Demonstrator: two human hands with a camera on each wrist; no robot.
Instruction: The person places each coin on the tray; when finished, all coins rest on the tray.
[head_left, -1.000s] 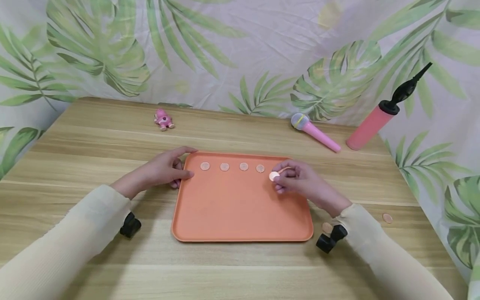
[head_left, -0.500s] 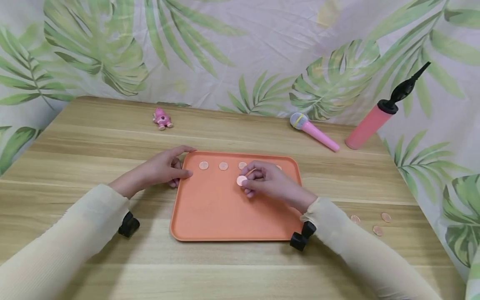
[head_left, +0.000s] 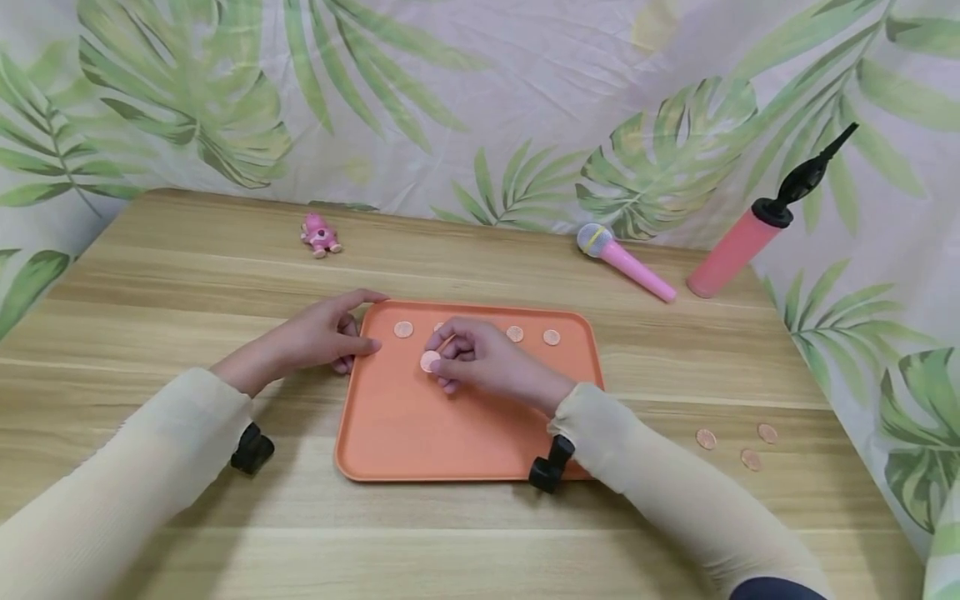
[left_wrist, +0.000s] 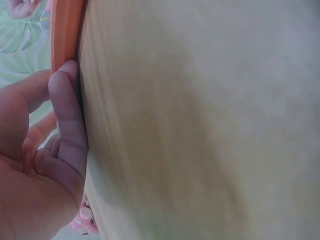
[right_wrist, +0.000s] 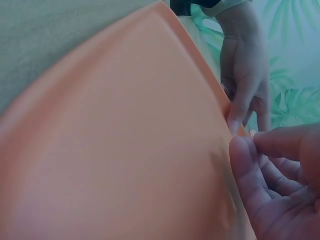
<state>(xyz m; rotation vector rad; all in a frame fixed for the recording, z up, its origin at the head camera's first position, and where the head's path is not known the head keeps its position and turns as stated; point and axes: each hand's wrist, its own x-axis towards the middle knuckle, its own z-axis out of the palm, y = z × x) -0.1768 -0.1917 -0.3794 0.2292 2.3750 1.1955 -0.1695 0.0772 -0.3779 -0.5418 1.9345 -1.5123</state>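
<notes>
Three loose coins [head_left: 706, 439] lie on the wooden table [head_left: 450, 546], right of the orange tray [head_left: 450, 437]. The right hand [head_left: 483, 358], thumb and fingertips closed together, pinches one copper coin [head_left: 430, 361] over the tray, left of its middle. The left hand [head_left: 318, 337] grips the tray's left rim, thumb on top. A row of coins [head_left: 514, 334], partly hidden, follows the tray's far rim. Beyond the tray: pink figurine [head_left: 321, 237] left; toy microphone [head_left: 632, 268] and pump [head_left: 735, 252] right.
</notes>
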